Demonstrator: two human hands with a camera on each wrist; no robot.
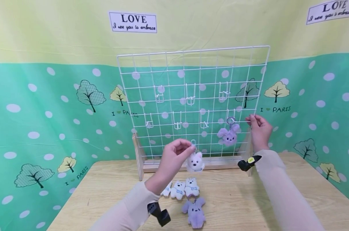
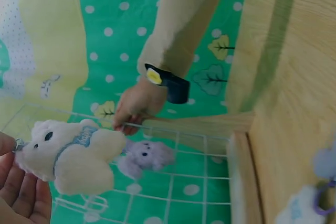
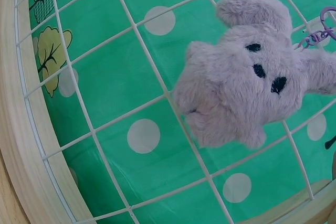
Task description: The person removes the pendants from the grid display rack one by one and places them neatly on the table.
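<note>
My left hand pinches the ring at the top of a white plush bear keychain, which hangs in front of the lower part of a white wire grid rack. In the left wrist view the bear shows a blue lettered band across its body. With thumb and fingers my right hand grips the rack's right side wire. Close to it, a purple plush keychain with large ears hangs by its ring from a lower hook; the right wrist view shows this plush close up.
Several white plush bears lie on the wooden table, partly behind my left arm. A second purple plush lies nearer me. Several wire hooks sit in two rows on the rack. Wooden feet support it before a patterned curtain.
</note>
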